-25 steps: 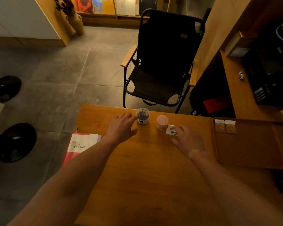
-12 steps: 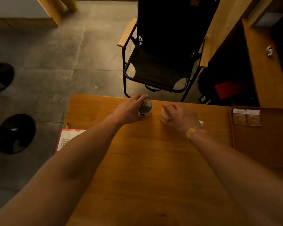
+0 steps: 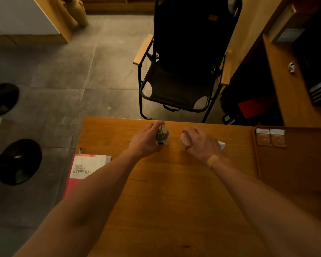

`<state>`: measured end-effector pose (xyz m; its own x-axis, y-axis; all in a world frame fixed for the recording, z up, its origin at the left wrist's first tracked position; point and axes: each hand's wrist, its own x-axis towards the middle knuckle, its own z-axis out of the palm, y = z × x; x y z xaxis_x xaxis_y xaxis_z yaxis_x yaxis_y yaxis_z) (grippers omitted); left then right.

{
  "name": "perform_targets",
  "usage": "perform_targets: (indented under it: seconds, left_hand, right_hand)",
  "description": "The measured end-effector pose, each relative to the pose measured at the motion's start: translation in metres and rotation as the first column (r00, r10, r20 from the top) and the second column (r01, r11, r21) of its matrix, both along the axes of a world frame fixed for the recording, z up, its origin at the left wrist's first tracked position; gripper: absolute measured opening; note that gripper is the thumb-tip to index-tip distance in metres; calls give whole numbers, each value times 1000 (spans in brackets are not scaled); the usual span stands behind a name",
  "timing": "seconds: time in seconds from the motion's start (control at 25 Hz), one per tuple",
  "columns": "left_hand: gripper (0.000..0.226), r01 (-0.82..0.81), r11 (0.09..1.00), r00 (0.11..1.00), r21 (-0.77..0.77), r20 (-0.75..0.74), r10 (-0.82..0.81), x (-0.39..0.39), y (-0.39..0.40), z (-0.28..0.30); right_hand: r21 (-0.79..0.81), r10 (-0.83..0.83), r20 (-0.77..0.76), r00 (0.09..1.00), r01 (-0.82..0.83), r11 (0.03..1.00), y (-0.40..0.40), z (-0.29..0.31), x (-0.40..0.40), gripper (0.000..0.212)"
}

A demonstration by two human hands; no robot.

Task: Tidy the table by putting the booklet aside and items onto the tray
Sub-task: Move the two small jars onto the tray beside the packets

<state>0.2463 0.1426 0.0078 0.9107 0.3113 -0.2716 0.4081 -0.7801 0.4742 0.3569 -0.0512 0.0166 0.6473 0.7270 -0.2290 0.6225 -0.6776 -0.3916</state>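
Note:
My left hand (image 3: 145, 140) is wrapped around a small clear jar (image 3: 162, 135) with dark contents, near the far edge of the wooden table (image 3: 174, 201). My right hand (image 3: 200, 143) grips a small pink-lidded jar (image 3: 184, 139) just to the right of it. A white card (image 3: 221, 144) peeks out from behind my right hand. The brown tray (image 3: 304, 164) lies at the right with two small clear packets (image 3: 271, 137) in its far left corner. A red and white booklet (image 3: 85, 167) lies at the table's left edge, partly under my left forearm.
A black folding chair (image 3: 182, 71) stands just beyond the table's far edge. Wooden shelving (image 3: 285, 80) runs along the right side. Two black stool bases (image 3: 19, 162) sit on the grey floor at the left.
Both hands reached forward from flat on the table and closed on the two jars. The head camera tilted, so the view shifted slightly.

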Motion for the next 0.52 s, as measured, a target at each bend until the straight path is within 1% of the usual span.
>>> perform_targets:
  seconds: [0.12, 0.32, 0.44, 0.52]
  left_hand:
    - [90, -40, 997, 999, -61, 27, 41, -14, -7, 16]
    - [92, -84, 974, 992, -212, 71, 101, -33, -26, 43]
    - [93, -66, 964, 991, -258, 95, 93, -44, -42, 56]
    - [93, -63, 954, 989, -294, 111, 100, -51, -55, 62]
  right_hand:
    - [36, -35, -13, 999, 35, 999, -3, 22, -12, 59]
    - [146, -153, -45, 987, 158, 976, -29, 54, -46, 48]
    - [155, -191, -27, 981, 193, 969, -55, 68, -63, 45]
    - [136, -232, -44, 972, 236, 962, -74, 76, -71, 46]
